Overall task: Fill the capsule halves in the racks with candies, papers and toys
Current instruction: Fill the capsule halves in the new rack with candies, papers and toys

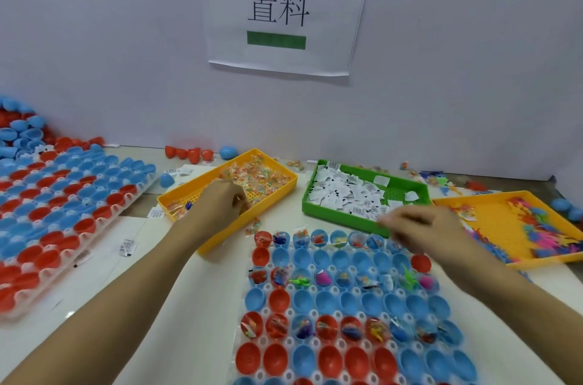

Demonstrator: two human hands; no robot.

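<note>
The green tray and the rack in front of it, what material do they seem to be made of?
Green tray: probably rigid moulded plastic, uniform bright colour, perforated floor, slightly glossy walls. Rack: seemingly thin clear or whitish formed plastic; translucent bumps show between the capsule halves.

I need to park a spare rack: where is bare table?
Bare white table lies between the left red-and-blue capsule rack and the near clear rack. Crowded behind: yellow candy tray, green paper tray, orange toy tray.
</note>
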